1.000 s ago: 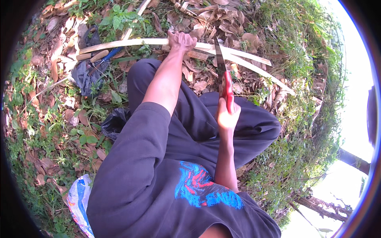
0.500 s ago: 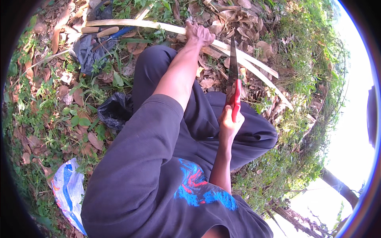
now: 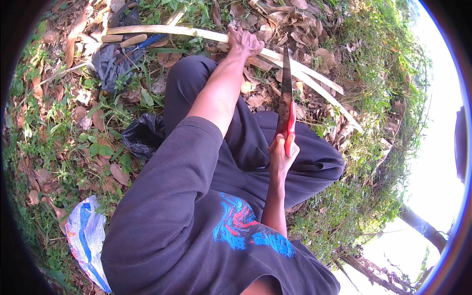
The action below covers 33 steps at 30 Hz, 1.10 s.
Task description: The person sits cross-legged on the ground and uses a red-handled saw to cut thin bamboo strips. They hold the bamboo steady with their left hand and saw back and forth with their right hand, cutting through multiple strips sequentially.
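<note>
My left hand [image 3: 244, 42] is closed round a long, pale wooden strip [image 3: 187, 31], pressing it down near the ground beyond my knees. To the right of that hand the pale wood spreads into two strips, the lower one [image 3: 330, 101] curving toward the right. In my right hand [image 3: 283, 151] is a hand saw [image 3: 285, 88], gripped by its red handle above my folded leg. Its dark, tapering blade points away from me and crosses the pale wood just right of my left hand. Whether the teeth touch the wood cannot be made out.
Wooden-handled tools [image 3: 133, 40] and a blue-handled tool [image 3: 151, 40] lie by a black plastic bag [image 3: 107, 66] at the far left. Another black bag [image 3: 142, 135] sits beside my left knee. A white and blue sack [image 3: 87, 241] is at the near left. Dry leaves and grass surround me.
The saw and my right hand have shifted slightly toward me and to the left. My left hand has barely moved and keeps its hold on the strip.
</note>
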### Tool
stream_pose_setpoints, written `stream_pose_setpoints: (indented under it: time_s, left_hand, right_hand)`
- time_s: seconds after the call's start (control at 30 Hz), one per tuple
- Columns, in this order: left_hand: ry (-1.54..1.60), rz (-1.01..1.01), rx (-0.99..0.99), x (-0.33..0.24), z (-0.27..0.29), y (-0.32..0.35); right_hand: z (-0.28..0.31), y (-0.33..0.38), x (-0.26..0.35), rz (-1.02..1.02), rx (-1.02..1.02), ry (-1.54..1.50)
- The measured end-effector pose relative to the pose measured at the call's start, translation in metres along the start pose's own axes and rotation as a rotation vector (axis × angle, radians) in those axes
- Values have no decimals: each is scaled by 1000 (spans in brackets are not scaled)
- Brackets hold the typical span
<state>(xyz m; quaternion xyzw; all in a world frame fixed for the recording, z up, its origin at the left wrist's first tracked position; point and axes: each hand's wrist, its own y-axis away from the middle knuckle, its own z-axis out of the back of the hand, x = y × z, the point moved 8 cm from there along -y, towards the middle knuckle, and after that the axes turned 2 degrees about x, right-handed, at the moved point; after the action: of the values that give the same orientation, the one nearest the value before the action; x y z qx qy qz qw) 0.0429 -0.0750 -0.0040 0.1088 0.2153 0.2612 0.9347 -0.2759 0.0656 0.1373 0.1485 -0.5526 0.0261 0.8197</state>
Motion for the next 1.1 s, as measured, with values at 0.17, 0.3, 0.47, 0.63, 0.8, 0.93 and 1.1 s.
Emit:
stream_pose_setpoints:
  time_s: [0.17, 0.3, 0.47, 0.63, 0.8, 0.93, 1.1]
  left_hand:
    - [-28, -7, -82, -4, 1, -5]
    - [-31, -14, 7, -15, 2, -3]
    - [-63, 2, -46, 0, 3, 3]
    - [-30, -16, -1, -12, 8, 2]
    - [-58, 17, 29, -7, 5, -2]
    - [-81, 4, 67, -5, 7, 4]
    - [-37, 9, 83, -12, 19, 6]
  right_hand:
    - [-14, -76, -7, -5, -41, -104]
    - [-26, -79, -12, 78, -1, 22]
    - [0, 10, -8, -45, -51, -74]
    - [-5, -67, -21, 76, -77, -161]
    - [-27, -64, -9, 15, -24, -82]
    - [-1, 16, -1, -35, -46, -67]
    - [-6, -42, -8, 35, -49, -74]
